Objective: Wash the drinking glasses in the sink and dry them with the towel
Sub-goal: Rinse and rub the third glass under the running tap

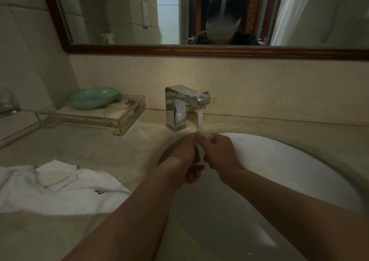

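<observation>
Over the white sink (pixel 279 172), both my hands meet under the running water (pixel 200 120) from the chrome tap (pixel 178 106). My left hand (pixel 183 158) has its fingers curled around a clear drinking glass (pixel 200 151), which shows only as a pale strip between the hands. My right hand (pixel 219 152) grips the same glass from the right, its fingertips bent at the top where the stream lands. Most of the glass is hidden by the hands. A white towel (pixel 60 188) lies crumpled on the counter to the left of the sink.
A green dish (pixel 91 97) sits on a clear acrylic tray (pixel 127 118) at the back left. Another clear glass (pixel 7 102) stands on a glass shelf at the far left edge. A wood-framed mirror (pixel 199 50) hangs above the stone backsplash.
</observation>
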Available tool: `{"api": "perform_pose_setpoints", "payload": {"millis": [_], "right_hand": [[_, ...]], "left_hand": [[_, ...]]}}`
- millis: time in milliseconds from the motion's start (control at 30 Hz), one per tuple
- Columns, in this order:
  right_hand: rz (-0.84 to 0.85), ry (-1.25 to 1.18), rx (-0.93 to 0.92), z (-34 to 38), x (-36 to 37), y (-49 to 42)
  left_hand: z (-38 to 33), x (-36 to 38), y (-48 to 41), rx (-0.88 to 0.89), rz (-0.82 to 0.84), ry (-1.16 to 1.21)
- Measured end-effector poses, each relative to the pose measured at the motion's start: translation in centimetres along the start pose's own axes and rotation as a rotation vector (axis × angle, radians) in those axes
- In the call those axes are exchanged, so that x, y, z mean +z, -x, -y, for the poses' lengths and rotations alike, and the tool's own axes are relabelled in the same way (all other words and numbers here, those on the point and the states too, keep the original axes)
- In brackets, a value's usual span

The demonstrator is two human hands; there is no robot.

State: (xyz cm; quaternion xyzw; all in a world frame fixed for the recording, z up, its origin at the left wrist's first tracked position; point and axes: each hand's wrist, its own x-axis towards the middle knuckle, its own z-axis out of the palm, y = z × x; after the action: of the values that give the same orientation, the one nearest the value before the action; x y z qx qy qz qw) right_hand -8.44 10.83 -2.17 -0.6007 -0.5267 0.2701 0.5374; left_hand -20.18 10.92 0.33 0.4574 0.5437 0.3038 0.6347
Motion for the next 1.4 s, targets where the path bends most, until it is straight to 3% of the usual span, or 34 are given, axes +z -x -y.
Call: {"api": "perform_pose_setpoints", "payload": {"millis": [167, 333, 500, 667, 733, 833, 933, 1100, 1267, 1400], "right_hand": [[-0.013, 0.023, 0.143, -0.3, -0.3, -0.3], [0.166, -0.066, 0.138, -0.5, -0.6, 0.2], [0.084, -0.046, -0.028, -0.2, -1.0, 0.3], [-0.052, 0.009, 0.086, -0.1, -0.4, 0.0], [-0.032, -0.027, 0.106, -0.2, -0.5, 0.1], [0.117, -0.139, 0.008, -0.2, -0.8, 0.4], [0.093, -0.029, -0.122, -0.1, -0.8, 0.4], [-0.051, -0.026, 0.082, 0.3, -1.0, -0.2], [0.194, -0.159, 0.180, -0.2, -1.1, 0.2], [0.173, -0.120, 0.195, -0.1, -1.2, 0.3]], "left_hand": [[0.3, 0.2, -0.8, -0.018, -0.048, 0.024], [0.3, 0.0, -0.6, -0.020, 0.058, 0.002], [-0.2, 0.1, 0.3, -0.009, 0.101, -0.048], [0.2, -0.1, 0.0, -0.029, -0.052, -0.092], [0.3, -0.3, -0.2, -0.027, -0.087, -0.134], [0.0, -0.4, -0.3, -0.004, -0.051, -0.093], [-0.2, -0.4, 0.1, 0.006, 0.013, -0.051], [0.1, -0.3, -0.7, -0.057, -0.005, 0.080], [0.3, -0.1, -0.9, 0.052, -0.025, 0.022], [0.5, -0.1, -0.6, 0.049, -0.041, -0.099]]}}
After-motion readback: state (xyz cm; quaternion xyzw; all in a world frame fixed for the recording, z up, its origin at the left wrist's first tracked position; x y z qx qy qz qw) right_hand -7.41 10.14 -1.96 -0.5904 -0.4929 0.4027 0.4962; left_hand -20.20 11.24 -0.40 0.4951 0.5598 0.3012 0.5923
